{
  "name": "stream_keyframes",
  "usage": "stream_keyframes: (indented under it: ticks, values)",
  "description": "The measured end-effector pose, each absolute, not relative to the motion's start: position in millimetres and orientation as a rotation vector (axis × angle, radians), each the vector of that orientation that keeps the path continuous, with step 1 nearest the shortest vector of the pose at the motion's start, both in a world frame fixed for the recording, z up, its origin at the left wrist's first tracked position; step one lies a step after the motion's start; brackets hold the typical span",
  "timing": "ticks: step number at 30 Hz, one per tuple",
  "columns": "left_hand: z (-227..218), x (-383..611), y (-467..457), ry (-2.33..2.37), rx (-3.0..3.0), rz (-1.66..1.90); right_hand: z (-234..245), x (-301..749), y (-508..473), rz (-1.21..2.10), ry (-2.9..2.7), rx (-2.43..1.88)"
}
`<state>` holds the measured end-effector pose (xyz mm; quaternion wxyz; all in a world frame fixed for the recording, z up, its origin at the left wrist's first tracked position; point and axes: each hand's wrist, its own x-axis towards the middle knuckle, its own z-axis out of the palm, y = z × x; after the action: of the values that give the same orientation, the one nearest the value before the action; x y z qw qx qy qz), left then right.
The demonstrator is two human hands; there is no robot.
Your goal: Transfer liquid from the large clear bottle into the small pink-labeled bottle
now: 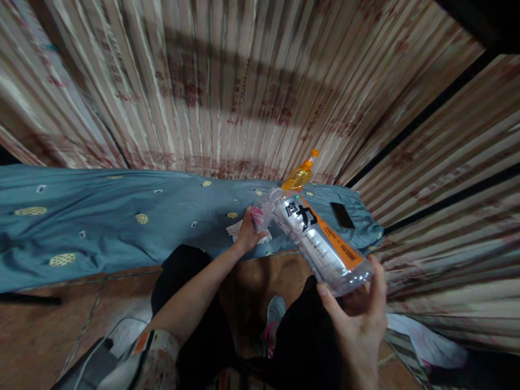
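My right hand [359,311] is closed round the base of a clear plastic bottle [320,241] with a silver, orange and black label; the bottle lies tilted, its neck pointing up and left. My left hand [247,233] grips a smaller clear bottle with a pink label [261,212], held right at the big bottle's neck. Under my left hand a white cloth or tissue [234,230] lies on the blue bedsheet [122,227].
An orange pump bottle [301,173] stands on the bed behind the big bottle. A black phone [342,215] lies on the sheet to the right. Striped curtains [244,92] hang behind and at right. Brown tiled floor [49,325] and my knees lie below.
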<state>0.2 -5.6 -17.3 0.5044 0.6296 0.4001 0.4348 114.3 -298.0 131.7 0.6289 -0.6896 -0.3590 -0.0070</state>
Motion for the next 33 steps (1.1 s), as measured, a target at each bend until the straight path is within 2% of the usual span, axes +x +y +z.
stream_keyframes:
  ticks: [21, 33]
  values:
    - [-41, 6, 12, 0.900, 1.538, 1.227, 129, 117, -297, 0.010, -0.801, -1.601]
    - [-24, 8, 17, 1.075, 1.614, 1.095, 130, 120, -294, 0.058, -0.795, -1.597]
